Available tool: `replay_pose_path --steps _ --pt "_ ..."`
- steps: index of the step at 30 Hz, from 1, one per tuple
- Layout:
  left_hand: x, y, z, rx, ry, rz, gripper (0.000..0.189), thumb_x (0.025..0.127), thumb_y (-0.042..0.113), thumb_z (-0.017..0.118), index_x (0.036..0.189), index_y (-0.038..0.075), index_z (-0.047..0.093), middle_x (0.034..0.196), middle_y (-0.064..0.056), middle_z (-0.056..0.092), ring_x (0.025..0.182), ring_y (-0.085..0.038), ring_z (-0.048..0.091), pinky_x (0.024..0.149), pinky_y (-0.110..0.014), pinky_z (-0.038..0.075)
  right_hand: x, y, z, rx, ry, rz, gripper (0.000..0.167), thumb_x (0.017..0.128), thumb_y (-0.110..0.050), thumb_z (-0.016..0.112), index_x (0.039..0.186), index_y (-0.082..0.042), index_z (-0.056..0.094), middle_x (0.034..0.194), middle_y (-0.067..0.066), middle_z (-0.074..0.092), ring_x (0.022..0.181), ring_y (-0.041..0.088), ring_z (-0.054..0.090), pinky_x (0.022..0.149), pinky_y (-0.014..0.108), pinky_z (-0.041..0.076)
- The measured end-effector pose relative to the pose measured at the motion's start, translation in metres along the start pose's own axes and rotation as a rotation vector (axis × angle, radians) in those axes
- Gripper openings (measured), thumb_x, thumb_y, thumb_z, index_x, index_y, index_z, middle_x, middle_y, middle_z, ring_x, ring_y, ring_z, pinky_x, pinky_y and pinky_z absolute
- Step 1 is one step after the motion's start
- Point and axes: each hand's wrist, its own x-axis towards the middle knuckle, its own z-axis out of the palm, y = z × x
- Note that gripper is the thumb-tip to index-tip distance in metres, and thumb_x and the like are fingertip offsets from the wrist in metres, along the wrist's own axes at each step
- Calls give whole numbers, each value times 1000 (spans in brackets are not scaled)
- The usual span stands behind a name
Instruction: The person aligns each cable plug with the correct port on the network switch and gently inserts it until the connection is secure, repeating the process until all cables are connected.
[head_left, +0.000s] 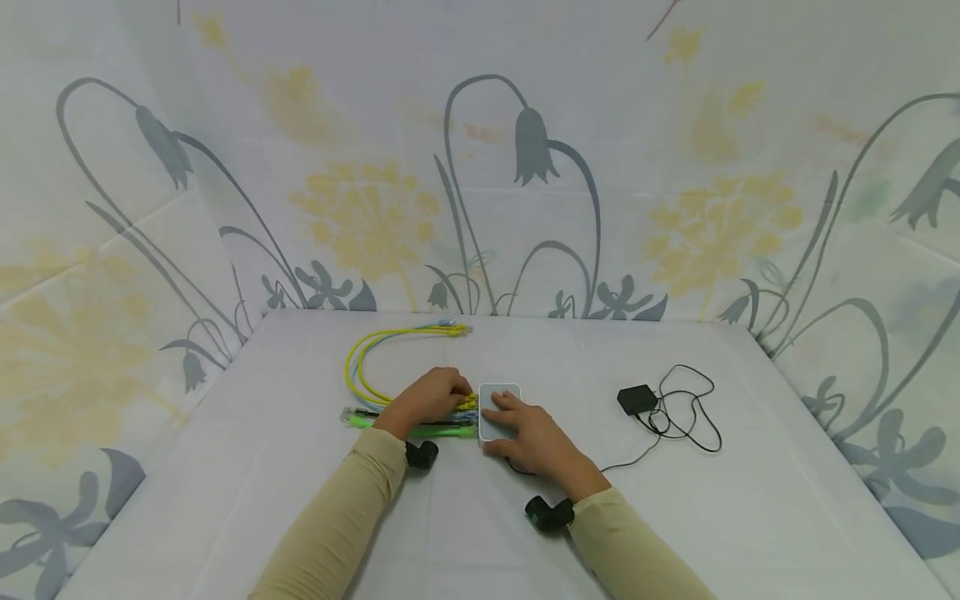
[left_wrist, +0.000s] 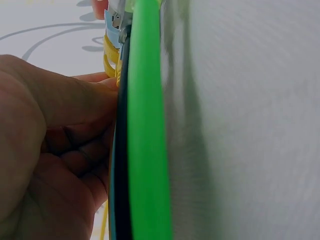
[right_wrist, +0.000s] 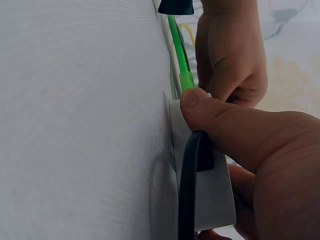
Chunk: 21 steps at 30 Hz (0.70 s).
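A small white network switch (head_left: 495,431) with a grey top lies flat on the table. My right hand (head_left: 536,433) holds it, fingers over the top and thumb at the near edge. A black power cord (right_wrist: 187,195) leaves its side in the right wrist view. To its left, my left hand (head_left: 429,398) pinches a yellow network cable (left_wrist: 110,52) between thumb and finger, close to the switch. Beside that hand run a bright green network cable (left_wrist: 147,125) and a black one (left_wrist: 121,155), with the green end right at the switch.
Yellow cable loops (head_left: 348,364) and a light blue cable (head_left: 447,322) curve away at the back left, their far plugs lying loose. A black power adapter (head_left: 637,399) with a tangled cord (head_left: 705,450) lies to the right. Patterned cloth (head_left: 487,208) surrounds the white table (head_left: 750,517).
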Motion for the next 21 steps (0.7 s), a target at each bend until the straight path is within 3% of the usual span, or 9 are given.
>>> replay_pose_path --steps 21 --pt "-2 -1 4 -77 27 -106 23 97 11 56 113 8 72 109 -7 67 106 -25 62 95 -40 50 -1 1 3 42 12 9 56 86 -40 71 137 -20 58 154 4 39 145 28 31 111 53 34"
